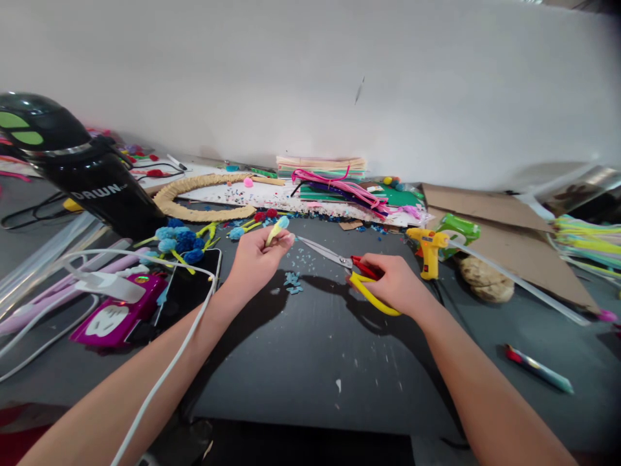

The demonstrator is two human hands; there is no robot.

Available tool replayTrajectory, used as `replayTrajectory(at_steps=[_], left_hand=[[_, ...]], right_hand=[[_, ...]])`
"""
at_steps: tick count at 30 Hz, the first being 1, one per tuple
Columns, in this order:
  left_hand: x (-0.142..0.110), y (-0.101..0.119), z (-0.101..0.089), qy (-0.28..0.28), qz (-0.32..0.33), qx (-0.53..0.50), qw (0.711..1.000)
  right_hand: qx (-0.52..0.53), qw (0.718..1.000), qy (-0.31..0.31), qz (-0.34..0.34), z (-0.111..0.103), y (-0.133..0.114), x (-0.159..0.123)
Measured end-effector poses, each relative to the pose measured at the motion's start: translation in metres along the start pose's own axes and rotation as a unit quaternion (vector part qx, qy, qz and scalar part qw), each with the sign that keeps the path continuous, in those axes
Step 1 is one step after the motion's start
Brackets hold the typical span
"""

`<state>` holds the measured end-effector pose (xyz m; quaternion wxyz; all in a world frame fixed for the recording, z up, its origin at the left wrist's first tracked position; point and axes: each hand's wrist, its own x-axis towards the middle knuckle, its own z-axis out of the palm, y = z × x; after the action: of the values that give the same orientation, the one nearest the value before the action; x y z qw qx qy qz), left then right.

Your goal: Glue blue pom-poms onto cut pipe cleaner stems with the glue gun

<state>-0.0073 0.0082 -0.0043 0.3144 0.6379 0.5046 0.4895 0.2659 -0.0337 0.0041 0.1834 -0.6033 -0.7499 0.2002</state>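
Draped across the left forearm (116, 382) is a thin white cable (155, 389). Pinched by the left hand (257, 255), a fuzzy blue tuft on a pale-yellow stem (277, 228) is held near blue clippings (292, 283). Yellow-and-red-handled metal scissors (325, 251) are gripped by the right hand (400, 281). Trimming seems in hand; for another snip, blades must be aligned with the steadied tuft.

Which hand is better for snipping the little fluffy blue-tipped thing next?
Probably the right hand: its grip is on the scissors, and their blades point toward the blue-tipped piece. The left hand is pinching that piece, so it seems better for holding.
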Motion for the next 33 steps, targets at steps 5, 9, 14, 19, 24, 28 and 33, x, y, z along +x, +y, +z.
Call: replayTrajectory(at_steps=[5,9,14,19,24,28,33], left_hand=[[0.0003,-0.0003,-0.0003,-0.003,0.002,0.001,1.000],[0.0006,-0.0011,-0.0005,-0.009,0.002,0.008,1.000],[0.0000,-0.0008,-0.0009,-0.013,0.004,0.016,1.000],[0.0000,0.0030,-0.0020,-0.010,0.000,0.020,1.000],[0.0010,0.0013,-0.0014,-0.012,-0.006,0.022,1.000],[0.0012,0.0003,-0.0012,-0.012,-0.004,0.019,1.000],[0.0005,0.0035,-0.0012,-0.009,0.001,0.023,1.000]], right_hand=[[0.003,1.000,0.002,-0.011,-0.0006,-0.0005,-0.0006],[-0.007,1.000,0.001,-0.008,-0.0005,-0.0019,-0.0004],[-0.005,1.000,0.010,-0.009,0.0019,0.0003,-0.0003],[0.002,1.000,0.007,-0.010,0.0002,0.0011,-0.0006],[0.007,1.000,0.001,-0.011,-0.0010,-0.0005,-0.0006],[0.005,1.000,0.001,-0.010,-0.0004,-0.0003,-0.0007],[0.002,1.000,-0.006,-0.008,-0.0001,0.0003,-0.0002]])
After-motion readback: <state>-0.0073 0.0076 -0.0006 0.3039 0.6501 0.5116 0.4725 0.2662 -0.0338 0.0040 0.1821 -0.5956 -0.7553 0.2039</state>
